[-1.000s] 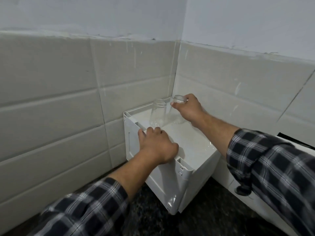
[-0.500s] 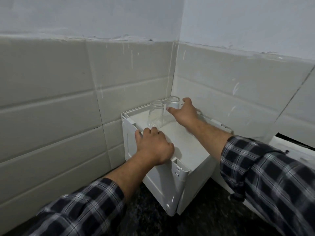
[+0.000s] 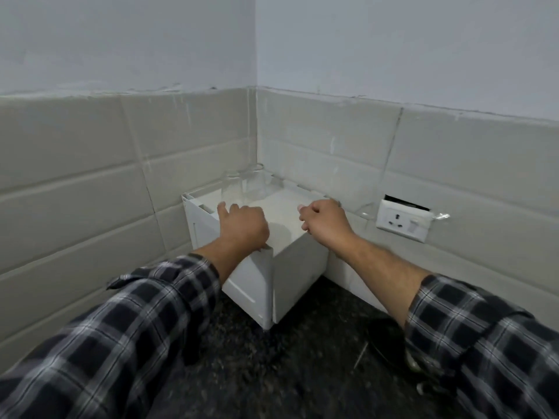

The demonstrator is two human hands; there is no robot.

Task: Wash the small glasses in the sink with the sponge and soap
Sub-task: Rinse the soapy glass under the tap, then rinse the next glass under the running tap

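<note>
Pale tiled walls (image 3: 90,182) met in a corner, with plain painted wall above the tiles. Below them ran a dark speckled counter (image 3: 242,373). Two forearms in dark checked sleeves (image 3: 136,322) reached in from the near edge toward the corner.

A white box (image 3: 296,267) sat on the counter, pushed into that corner, with one near corner turned toward the camera and its flat white top in view.

The left grip (image 3: 242,226) rested on the box's near left rim, its fingers curled over the edge and holding it, with one finger lifted toward the back. The right grip (image 3: 325,220) was at the box's right rim, fingers curled inward with nothing seen inside them; whether it held the rim or only hovered over it could not be told.

A white wall socket (image 3: 403,220) was set in the right-hand tiles, near the box and beyond the right grip. Part of a dark round object (image 3: 385,343) lay on the counter under the right forearm, too hidden to name.

The small glasses (image 3: 256,184), clear and hard to make out against the tiles, stood on the far part of the box top, close together by the wall corner and apart from both grips.
</note>
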